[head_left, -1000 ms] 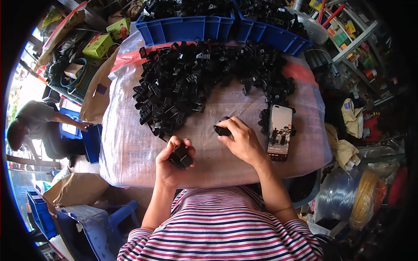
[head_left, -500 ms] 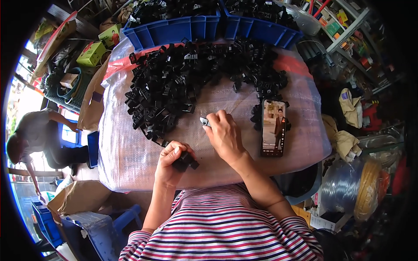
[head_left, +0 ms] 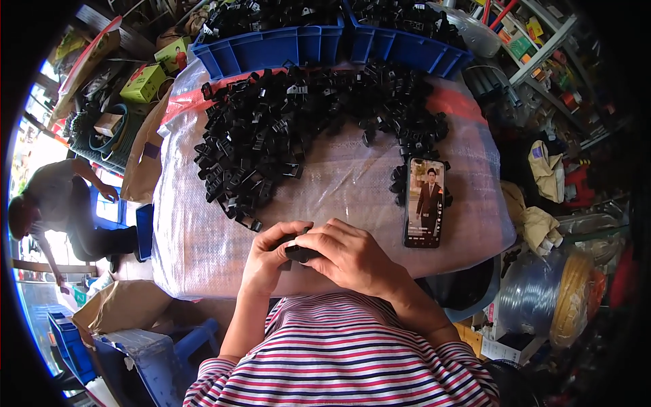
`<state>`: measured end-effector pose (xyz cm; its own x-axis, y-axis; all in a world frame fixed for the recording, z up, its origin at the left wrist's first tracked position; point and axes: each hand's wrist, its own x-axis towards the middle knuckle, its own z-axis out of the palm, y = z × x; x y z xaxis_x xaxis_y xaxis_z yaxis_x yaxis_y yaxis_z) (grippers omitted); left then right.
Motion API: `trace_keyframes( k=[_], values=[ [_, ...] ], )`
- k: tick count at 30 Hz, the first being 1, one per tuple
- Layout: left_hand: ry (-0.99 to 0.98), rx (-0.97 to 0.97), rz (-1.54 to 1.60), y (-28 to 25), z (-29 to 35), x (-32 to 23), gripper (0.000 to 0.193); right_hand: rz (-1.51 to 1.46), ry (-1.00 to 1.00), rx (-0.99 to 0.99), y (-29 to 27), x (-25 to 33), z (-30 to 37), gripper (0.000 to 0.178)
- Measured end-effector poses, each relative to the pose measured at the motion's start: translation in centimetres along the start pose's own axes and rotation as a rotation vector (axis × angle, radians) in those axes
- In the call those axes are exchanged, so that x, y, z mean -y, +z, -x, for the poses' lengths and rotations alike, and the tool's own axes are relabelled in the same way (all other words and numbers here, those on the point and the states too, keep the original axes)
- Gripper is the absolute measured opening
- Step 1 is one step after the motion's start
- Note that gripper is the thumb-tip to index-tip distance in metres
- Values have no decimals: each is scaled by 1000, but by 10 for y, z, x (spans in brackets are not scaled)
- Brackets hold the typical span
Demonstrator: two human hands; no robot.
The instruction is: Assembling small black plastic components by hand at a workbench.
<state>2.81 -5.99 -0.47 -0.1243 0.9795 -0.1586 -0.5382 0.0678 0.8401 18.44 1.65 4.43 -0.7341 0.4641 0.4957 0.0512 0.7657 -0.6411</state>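
Observation:
My left hand [head_left: 264,256] is closed round a small black plastic part [head_left: 298,253], just above the near edge of the sack-covered work surface [head_left: 339,197]. Against it presses my right hand [head_left: 349,254], its thumb and fingers closed at the same part. The fingers cover most of the part, and the small grey metal-looking piece seen earlier in the right hand is hidden. Beyond both hands lies a wide heap of similar black plastic parts [head_left: 261,132], curving round to the right. A lit smartphone [head_left: 425,203] rests on the heap's right end.
Two blue bins [head_left: 271,51] full of black parts stand at the far edge. On the left a person [head_left: 61,203] bends over beside a blue stool [head_left: 196,342] and cardboard. Coiled tubing [head_left: 536,298] sits at the right, below a metal shelf rack [head_left: 542,51].
My right hand has come back toward me with the grey piece and met the left hand at the black part. The left hand has turned slightly. The phone's picture differs.

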Motion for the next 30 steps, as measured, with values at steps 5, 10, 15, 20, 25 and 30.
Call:
trace_keyframes(
  k=[5, 10, 15, 20, 25, 30],
  values=[
    [-46, 17, -168, 1, -1, -3, 34, 1, -5, 7, 0, 1, 5, 41],
    [11, -53, -22, 0, -2, 5, 32, -44, 78, -171, -7, 2, 3, 39],
    [3, -21, 193, 6, -2, 2, 31, -175, 222, -224, -8, -8, 8, 33],
    [-8, 15, 174, 8, -7, 3, 33, -284, 315, -215, -6, -14, 16, 33],
    [23, -21, 173, 8, -5, 6, 32, -93, 185, -222, 0, -9, 8, 33],
    [38, -22, 108, 10, -5, 4, 33, -23, 149, -245, 7, -12, 9, 36]
  ],
)
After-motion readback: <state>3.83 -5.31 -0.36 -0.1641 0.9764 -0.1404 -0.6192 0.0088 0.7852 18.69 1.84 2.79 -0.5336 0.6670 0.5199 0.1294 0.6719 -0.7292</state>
